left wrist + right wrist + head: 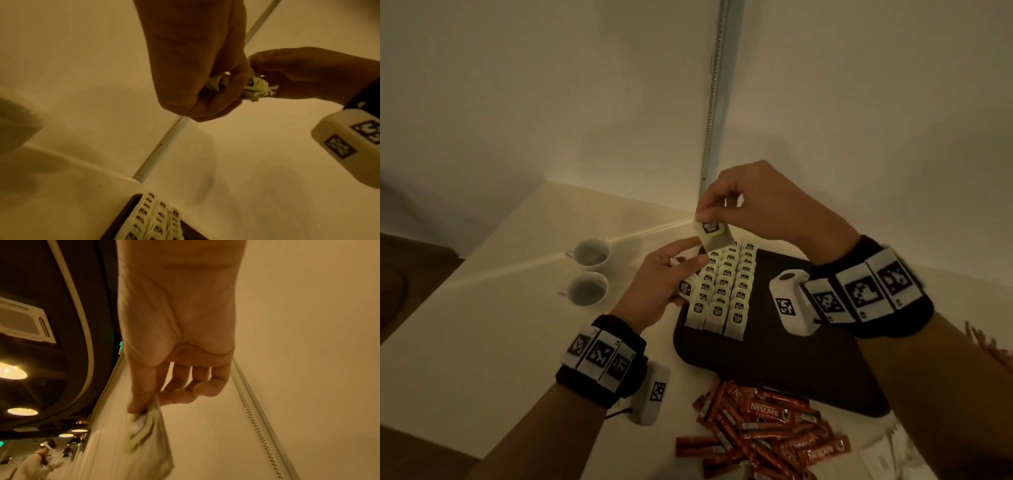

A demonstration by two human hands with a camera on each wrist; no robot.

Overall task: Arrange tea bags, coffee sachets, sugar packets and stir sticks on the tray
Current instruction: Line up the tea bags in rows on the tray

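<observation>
A dark tray [774, 353] lies on the pale table, with three neat rows of tea bags [724, 291] along its left side. Above the far end of those rows my right hand [705, 215] pinches one tea bag [714, 234] by its top edge; the bag hangs free. The right wrist view shows the same tea bag [148, 434] blurred under my right hand [148, 404]. My left hand [681, 265] hovers at the tray's left edge, its fingers curled round a small bunch of tea bags [685, 287]. Red coffee sachets [760, 428] lie heaped in front of the tray.
Two white cups [589, 255] [585, 290] stand left of the tray. Thin reddish sticks [991, 346] lie at the right edge of the view, and pale packets [887, 455] at the bottom right. Walls meet just behind the tray. The tray's right half [825, 370] is bare.
</observation>
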